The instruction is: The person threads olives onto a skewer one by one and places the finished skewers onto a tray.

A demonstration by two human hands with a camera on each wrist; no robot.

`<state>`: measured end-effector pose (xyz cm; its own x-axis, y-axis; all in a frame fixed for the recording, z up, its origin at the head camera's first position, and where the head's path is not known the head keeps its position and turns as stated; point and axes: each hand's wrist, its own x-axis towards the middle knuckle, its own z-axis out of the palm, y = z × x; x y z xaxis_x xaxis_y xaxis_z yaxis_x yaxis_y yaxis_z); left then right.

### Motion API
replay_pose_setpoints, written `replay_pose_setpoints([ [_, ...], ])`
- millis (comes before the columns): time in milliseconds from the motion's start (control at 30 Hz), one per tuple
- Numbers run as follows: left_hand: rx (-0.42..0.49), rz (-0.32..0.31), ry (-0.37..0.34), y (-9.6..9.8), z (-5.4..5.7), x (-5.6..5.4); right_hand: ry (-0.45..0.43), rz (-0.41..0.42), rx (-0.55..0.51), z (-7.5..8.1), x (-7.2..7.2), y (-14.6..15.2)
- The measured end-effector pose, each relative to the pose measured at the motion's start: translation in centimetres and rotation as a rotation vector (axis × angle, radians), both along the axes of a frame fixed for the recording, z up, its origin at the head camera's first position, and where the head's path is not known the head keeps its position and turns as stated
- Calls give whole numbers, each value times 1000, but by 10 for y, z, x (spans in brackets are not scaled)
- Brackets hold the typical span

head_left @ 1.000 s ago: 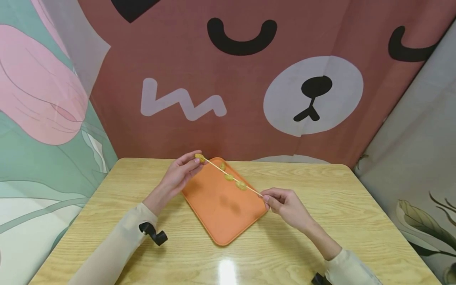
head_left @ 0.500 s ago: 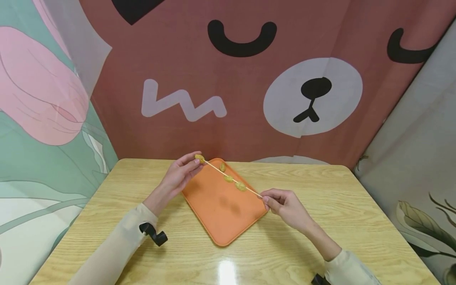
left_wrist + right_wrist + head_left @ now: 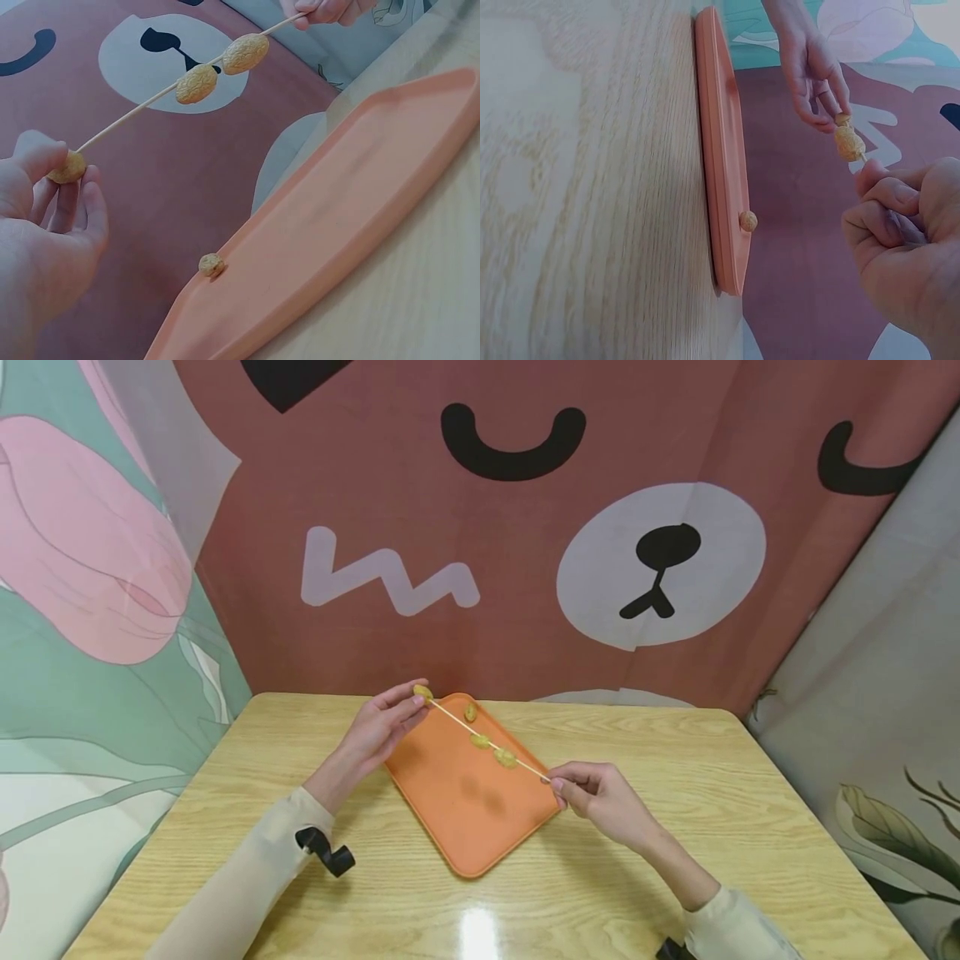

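A thin wooden skewer [image 3: 456, 719] slants above the orange tray [image 3: 467, 847], apart from it. Threaded along it are two wrinkled golden oval puffs [image 3: 245, 54], set close together nearer its right end. My left hand [image 3: 378, 727] pinches a third puff [image 3: 67, 168] between thumb and fingers at the far left end, where the stick meets it; how deep the tip sits is hidden. My right hand [image 3: 603, 797] pinches the skewer's other end, fingers curled in the right wrist view. One loose puff [image 3: 211, 265] lies on the tray by its back edge.
A light wood-grain table [image 3: 337, 893] bears the tray, which lies turned at an angle. Printed cloth [image 3: 517, 652] with a bear face hangs right behind the table's back edge, and patterned cloths hang at both sides. A black strap [image 3: 326, 852] sticks out from the left sleeve.
My right hand and its end of the skewer have dropped slightly, and the two threaded puffs sit a little lower. The left hand keeps its pinch, nearly still. The loose puff stays put.
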<state>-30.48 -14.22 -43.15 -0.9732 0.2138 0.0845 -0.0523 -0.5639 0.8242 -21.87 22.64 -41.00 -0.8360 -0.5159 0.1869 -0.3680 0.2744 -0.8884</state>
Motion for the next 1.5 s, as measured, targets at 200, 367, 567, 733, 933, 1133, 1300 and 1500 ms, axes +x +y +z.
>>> replay_pose_setpoints([
  [200, -14, -20, 10, 4, 2, 4, -15, 3, 3, -2, 0, -2],
  [367, -19, -33, 30, 8, 3, 7, -10, 13, 7, -4, 0, -3],
  [567, -9, -55, 21, 11, 1, 9, -9, 20, 4, -5, 2, -4],
  [733, -13, -70, 4, 13, -1, 10, -15, 19, -1, -5, 2, -4],
  [933, -26, -84, 10, 13, -3, 10, -6, 22, 1, -5, 2, -4],
  [1133, -40, -99, 4, 11, -5, 11, 3, 26, -5, -6, 2, -5],
  [1300, -57, -131, 5, 11, -6, 11, 2, 26, -7, -6, 3, -5],
  [1500, -103, -153, 22, 13, -6, 12, -5, 31, -5, -6, 3, -6],
])
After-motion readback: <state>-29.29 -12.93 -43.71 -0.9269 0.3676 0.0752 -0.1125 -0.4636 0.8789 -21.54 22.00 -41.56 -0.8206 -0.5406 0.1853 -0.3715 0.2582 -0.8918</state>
